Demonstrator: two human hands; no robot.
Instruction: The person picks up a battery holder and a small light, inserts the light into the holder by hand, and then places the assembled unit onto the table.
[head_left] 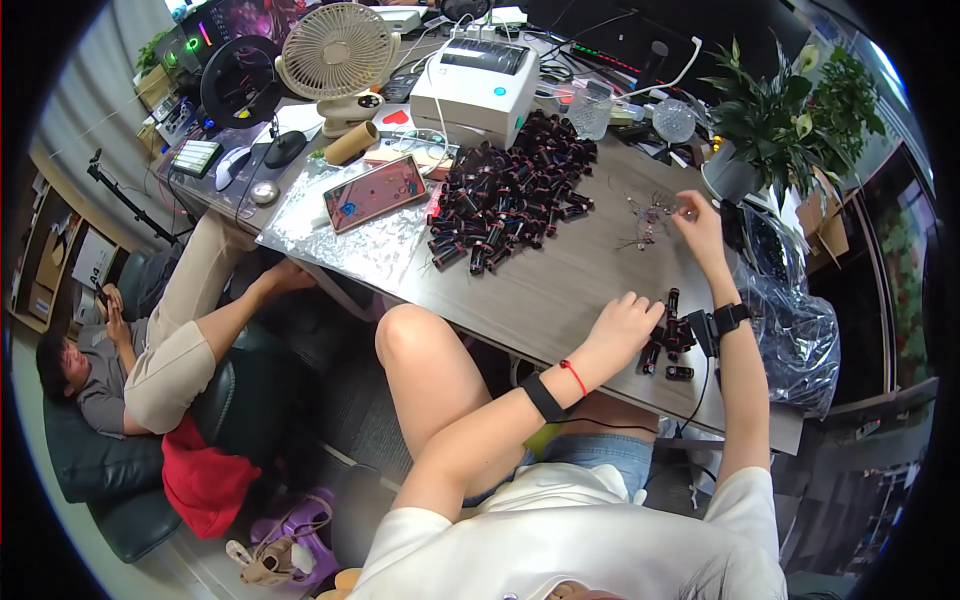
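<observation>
My left hand [625, 332] hovers over the near table edge with its fingers curled together; whatever sits in them, if anything, is hidden. Just right of it lies a small group of short black cylinders [680, 338] with reddish ends. Farther up, my right hand [700, 232] reaches to a loose tangle of thin wire-legged parts [648, 222]. Its thumb and fingertips come together at the tangle's right side, and what they grip is too small to name. A large heap of similar black cylinders [510, 195] covers the middle of the table.
A phone [375, 194] lies on silvery sheeting at left. Behind stand a white label printer [472, 88], a fan [338, 58] and a cardboard tube [352, 143]. A potted plant [735, 175] and clear plastic bags [790, 320] flank the right edge. Another person [150, 350] sits at left.
</observation>
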